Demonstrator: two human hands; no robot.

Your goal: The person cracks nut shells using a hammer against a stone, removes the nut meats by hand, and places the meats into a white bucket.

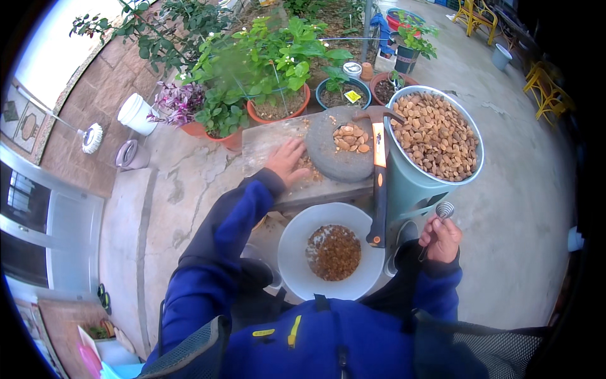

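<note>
My left hand [287, 162] lies flat on a wooden board [265, 137], beside a round grey stone [331, 161], with nothing in its grasp. Several brown fruit pits or nuts [351, 138] sit in the stone's hollow. A claw hammer [380, 175] rests with its head at the stone's right edge; its black handle reaches over the rim of a pale basin [296, 256]. Brown kernels or bits [335, 253] cover the basin's bottom. My right hand [441, 236] grips a small metal tool with a coiled wire head [444, 210], near the bucket's lower side.
A pale green bucket [402, 184] full of brown pits or nuts [433, 137] stands right of the board. Potted plants [279, 106] line the board's far side. Farther off are a white bucket [137, 113], a scrub brush [92, 138] and yellow chairs [544, 92].
</note>
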